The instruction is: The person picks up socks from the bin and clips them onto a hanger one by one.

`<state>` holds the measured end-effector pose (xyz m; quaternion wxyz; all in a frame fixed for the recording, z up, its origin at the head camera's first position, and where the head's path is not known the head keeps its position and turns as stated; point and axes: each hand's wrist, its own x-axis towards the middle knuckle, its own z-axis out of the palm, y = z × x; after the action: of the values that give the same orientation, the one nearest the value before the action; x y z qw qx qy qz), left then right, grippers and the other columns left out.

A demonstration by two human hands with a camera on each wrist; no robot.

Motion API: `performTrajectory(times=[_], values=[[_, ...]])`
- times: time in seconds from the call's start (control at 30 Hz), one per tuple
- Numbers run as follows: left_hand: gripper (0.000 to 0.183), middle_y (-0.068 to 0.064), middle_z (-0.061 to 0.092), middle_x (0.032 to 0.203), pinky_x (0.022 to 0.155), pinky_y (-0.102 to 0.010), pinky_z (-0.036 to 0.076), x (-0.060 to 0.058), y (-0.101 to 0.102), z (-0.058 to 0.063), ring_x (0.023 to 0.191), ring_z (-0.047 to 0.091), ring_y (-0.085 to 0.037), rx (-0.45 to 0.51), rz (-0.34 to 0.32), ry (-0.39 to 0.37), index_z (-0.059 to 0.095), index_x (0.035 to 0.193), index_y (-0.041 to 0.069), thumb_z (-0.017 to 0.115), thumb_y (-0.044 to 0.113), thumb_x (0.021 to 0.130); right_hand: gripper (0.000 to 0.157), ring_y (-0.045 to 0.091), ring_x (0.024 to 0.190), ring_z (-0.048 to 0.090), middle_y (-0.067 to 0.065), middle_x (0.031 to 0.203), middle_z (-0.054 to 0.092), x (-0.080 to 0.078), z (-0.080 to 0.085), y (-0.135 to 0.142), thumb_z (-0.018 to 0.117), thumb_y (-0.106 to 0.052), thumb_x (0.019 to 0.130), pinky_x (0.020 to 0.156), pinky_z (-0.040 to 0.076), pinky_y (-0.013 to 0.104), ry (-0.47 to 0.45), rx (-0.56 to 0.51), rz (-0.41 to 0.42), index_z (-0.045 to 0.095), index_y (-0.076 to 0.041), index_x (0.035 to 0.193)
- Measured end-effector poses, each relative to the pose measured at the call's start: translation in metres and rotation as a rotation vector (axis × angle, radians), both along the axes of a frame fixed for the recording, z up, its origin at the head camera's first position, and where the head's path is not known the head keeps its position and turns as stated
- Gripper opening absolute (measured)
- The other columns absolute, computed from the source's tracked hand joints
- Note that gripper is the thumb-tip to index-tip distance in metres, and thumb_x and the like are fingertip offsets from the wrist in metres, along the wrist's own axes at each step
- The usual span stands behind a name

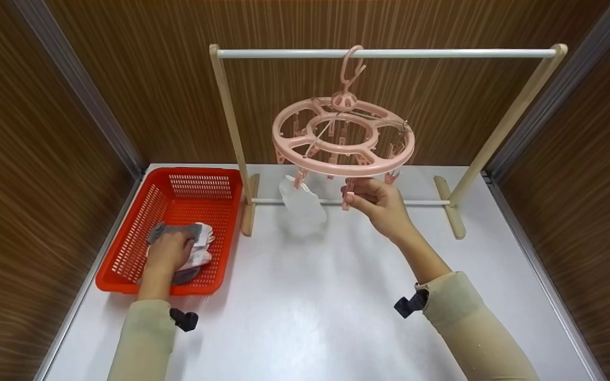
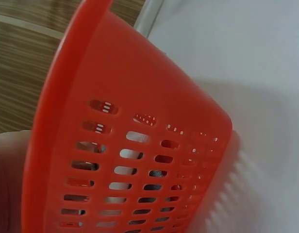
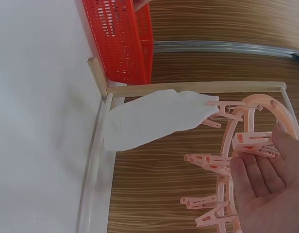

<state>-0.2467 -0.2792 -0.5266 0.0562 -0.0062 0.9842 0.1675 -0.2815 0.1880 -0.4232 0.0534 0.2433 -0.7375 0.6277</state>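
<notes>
In the head view my left hand [image 1: 170,250] reaches into the red basket [image 1: 231,233] and grips a grey sock [image 1: 163,230] by its middle. White and grey socks lie under and beside that hand; one is a white sock [image 1: 203,256]. My right hand [image 3: 266,189] holds a pink clothes peg [image 3: 251,141] between thumb and fingers, below the front rim of the round pink drying hanger [image 1: 344,168]. Left of this hand, a white sock [image 3: 159,119] hangs from another peg. The left wrist view shows mostly the basket's outer wall [image 2: 140,87], which hides the fingers.
The hanger hooks onto the white rail [image 1: 453,53] of a wooden-legged rack [image 1: 509,129]. Several other pegs dangle around its rings. Wood-grain panels [image 1: 178,106] close in the white table [image 1: 305,317] at the back and sides. The basket stands close to the rack's left foot [image 1: 249,219].
</notes>
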Motion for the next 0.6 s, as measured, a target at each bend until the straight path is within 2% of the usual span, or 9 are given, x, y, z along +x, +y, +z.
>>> performTrajectory(times=[0.17, 0.37, 0.6], values=[[0.032, -0.027, 0.067, 0.113, 0.095, -0.066, 0.045, -0.005, -0.005, -0.006, 0.102, 0.062, -0.044, 0.035, -0.010, -0.003, 0.066, 0.123, 0.000, 0.054, 0.021, 0.102, 0.028, 0.022, 0.100, 0.072, 0.015, 0.108, 0.073, -0.001, 0.000, -0.001, 0.071, -0.008, 0.092, 0.088, 0.058, 0.030, -0.012, 0.007, -0.008, 0.067, 0.002, 0.117], [0.033, -0.031, 0.063, 0.121, 0.094, -0.069, 0.044, -0.008, -0.007, -0.013, 0.112, 0.058, -0.051, -0.003, -0.004, -0.016, 0.062, 0.127, 0.000, 0.055, 0.020, 0.101, 0.027, 0.023, 0.100, 0.072, 0.025, 0.111, 0.070, -0.001, 0.000, -0.002, 0.067, 0.001, 0.092, 0.089, 0.057, 0.026, -0.020, 0.024, -0.020, 0.065, 0.008, 0.119], [0.039, -0.033, 0.063, 0.118, 0.083, -0.066, 0.049, -0.007, -0.008, -0.017, 0.107, 0.061, -0.050, 0.018, 0.036, -0.067, 0.060, 0.124, -0.006, 0.055, 0.025, 0.100, 0.029, 0.021, 0.098, 0.072, 0.016, 0.107, 0.073, 0.000, -0.002, 0.001, 0.071, -0.009, 0.091, 0.088, 0.058, 0.030, -0.032, -0.008, -0.015, 0.066, 0.005, 0.117]])
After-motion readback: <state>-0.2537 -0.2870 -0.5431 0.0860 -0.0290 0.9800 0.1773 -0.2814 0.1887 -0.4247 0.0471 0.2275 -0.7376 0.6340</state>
